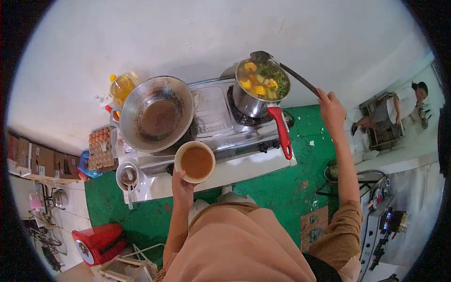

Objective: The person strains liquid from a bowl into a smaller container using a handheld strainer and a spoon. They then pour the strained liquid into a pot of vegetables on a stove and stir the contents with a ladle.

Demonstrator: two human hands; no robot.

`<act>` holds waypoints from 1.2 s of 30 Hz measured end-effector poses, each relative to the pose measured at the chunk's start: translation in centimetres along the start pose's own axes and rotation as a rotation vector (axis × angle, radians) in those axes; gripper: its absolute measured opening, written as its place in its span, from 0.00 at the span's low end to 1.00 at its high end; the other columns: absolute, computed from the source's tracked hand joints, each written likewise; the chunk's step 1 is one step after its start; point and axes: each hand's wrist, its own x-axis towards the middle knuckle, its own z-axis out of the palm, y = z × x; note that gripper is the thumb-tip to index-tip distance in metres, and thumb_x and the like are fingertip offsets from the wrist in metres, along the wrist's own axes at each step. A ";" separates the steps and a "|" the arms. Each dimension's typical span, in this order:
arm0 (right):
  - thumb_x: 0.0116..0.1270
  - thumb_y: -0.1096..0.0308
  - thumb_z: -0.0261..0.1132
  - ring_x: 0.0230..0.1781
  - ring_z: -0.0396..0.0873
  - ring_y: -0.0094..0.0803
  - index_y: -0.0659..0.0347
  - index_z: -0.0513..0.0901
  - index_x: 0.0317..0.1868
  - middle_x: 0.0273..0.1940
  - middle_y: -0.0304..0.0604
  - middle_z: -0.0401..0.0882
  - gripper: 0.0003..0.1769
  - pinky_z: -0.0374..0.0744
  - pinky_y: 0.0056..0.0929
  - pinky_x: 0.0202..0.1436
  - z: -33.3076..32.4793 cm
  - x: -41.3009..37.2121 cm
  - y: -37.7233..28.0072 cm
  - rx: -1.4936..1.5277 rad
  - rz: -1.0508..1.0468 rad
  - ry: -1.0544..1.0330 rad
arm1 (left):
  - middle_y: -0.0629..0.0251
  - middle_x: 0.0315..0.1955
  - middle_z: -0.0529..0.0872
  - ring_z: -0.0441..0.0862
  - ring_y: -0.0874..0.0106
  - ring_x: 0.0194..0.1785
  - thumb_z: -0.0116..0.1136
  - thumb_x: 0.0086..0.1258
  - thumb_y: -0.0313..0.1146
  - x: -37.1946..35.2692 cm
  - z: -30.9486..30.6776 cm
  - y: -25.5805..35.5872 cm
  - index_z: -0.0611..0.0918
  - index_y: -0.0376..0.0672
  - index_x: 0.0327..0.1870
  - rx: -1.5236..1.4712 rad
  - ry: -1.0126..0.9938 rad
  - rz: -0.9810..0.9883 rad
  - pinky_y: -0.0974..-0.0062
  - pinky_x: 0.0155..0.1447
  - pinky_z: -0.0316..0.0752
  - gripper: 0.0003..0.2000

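My left hand [182, 186] is closed around the near rim of a pale bowl [213, 164] with brown liquid [197, 162] in it, held level in front of the stove. Out to the right, my right hand [332, 110] grips the end of a long dark cooking spatula [300, 80]. Its head is at the far rim of a steel saucepan [249, 104] with a red handle [280, 129]. Corn pieces [260, 90], green leaves [277, 75] and broth fill the pan, which sits on the right burner. A large wok [131, 120] with brown residue stands on the left.
Cooking oil [122, 88] stands behind the wok, with an egg tray [99, 148] to its left. A small white bowl with a strainer [128, 176] is on the counter's left end. Another person [406, 105] is at the far right. A red appliance [101, 243] is lower left.
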 end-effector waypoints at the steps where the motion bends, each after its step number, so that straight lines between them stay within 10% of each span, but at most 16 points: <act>1: 0.64 0.60 0.61 0.27 0.78 0.41 0.36 0.76 0.55 0.32 0.39 0.74 0.18 0.76 0.42 0.26 0.4 0.0 -0.2 0.003 -0.005 0.025 | 0.63 0.58 0.72 0.73 0.65 0.61 0.50 0.62 0.40 -0.1 0.0 0.0 0.64 0.45 0.65 0.005 0.003 -0.003 0.61 0.58 0.76 0.28; 17: 0.59 0.70 0.62 0.24 0.76 0.36 0.38 0.79 0.55 0.29 0.35 0.73 0.23 0.75 0.36 0.25 -1.1 -0.7 0.5 -0.042 -0.310 0.177 | 0.62 0.58 0.74 0.76 0.64 0.59 0.51 0.63 0.39 -0.3 -0.3 -0.3 0.64 0.45 0.65 -0.025 0.031 0.015 0.60 0.58 0.76 0.27; 36: 0.61 0.63 0.64 0.29 0.79 0.40 0.39 0.77 0.55 0.32 0.39 0.74 0.20 0.77 0.39 0.28 2.5 -1.4 -0.7 0.131 0.045 0.024 | 0.62 0.58 0.73 0.75 0.64 0.59 0.50 0.64 0.39 -0.5 0.2 -0.2 0.63 0.44 0.65 -0.010 0.025 0.033 0.60 0.58 0.77 0.27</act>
